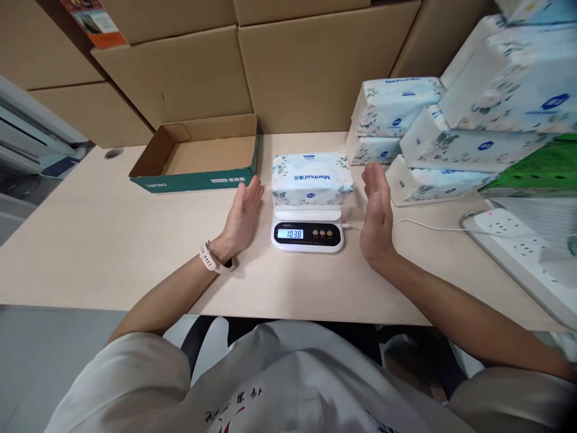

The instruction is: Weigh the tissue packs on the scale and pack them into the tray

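Observation:
A floral pack of tissues [312, 180] marked "Manhua" lies on a white digital scale [308, 246]. The lit display [290, 234] appears to read 103.8. My left hand [243, 215] is held upright on its edge left of the pack, apart from it, with fingers stretched out and a pale watch band on the wrist. On the other side, my right hand [377, 213] stands edge-down with straight fingers, also clear of the pack. Neither hand holds anything. A white cable [354, 227] runs from the scale's right side past my right hand.
An open green cardboard tray [193, 184] sits at the back left. Stacked tissue packs [473, 141] fill the back right, beside a white power strip [514, 252] and a green crate [541, 162]. Large cardboard boxes [315, 72] form a wall behind the table [112, 252].

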Available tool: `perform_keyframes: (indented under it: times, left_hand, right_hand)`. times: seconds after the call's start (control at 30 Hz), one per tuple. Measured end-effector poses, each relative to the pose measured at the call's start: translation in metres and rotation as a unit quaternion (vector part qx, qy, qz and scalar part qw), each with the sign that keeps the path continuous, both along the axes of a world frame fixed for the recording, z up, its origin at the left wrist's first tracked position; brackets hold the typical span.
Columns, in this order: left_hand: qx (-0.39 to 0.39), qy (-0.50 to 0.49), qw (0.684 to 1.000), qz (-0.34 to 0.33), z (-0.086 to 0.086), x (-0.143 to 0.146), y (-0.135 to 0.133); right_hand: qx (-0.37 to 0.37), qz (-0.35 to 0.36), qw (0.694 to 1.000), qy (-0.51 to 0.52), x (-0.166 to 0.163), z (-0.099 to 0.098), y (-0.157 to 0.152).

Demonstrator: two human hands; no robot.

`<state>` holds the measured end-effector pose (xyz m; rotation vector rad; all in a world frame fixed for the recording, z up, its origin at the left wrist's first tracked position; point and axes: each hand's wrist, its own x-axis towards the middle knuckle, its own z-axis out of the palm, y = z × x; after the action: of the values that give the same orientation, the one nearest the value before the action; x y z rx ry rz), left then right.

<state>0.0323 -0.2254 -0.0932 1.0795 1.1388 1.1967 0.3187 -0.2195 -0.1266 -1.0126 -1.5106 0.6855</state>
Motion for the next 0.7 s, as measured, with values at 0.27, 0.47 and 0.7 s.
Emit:
perform_keyframes:
  times: [0.27,0.47,0.7]
  left_hand:
    - [0.011,-0.037,0.998,0.041,-0.0048,0.0026,-0.0024]
    - [0.013,-0.06,0.996,0.066,-0.0082,0.0018,-0.0022]
    - [0.011,-0.076,0.994,0.074,-0.0067,0.0051,-0.0055]
  right_hand:
    - [0.022,-0.01,1.0,0.0,-0.0017,-0.0072,0.0014]
    - [0.062,-0.006,0.998,-0.031,0.0024,-0.0079,-0.0001]
    - [0.114,0.005,0.993,-0.026,0.0041,-0.0087,0.0003]
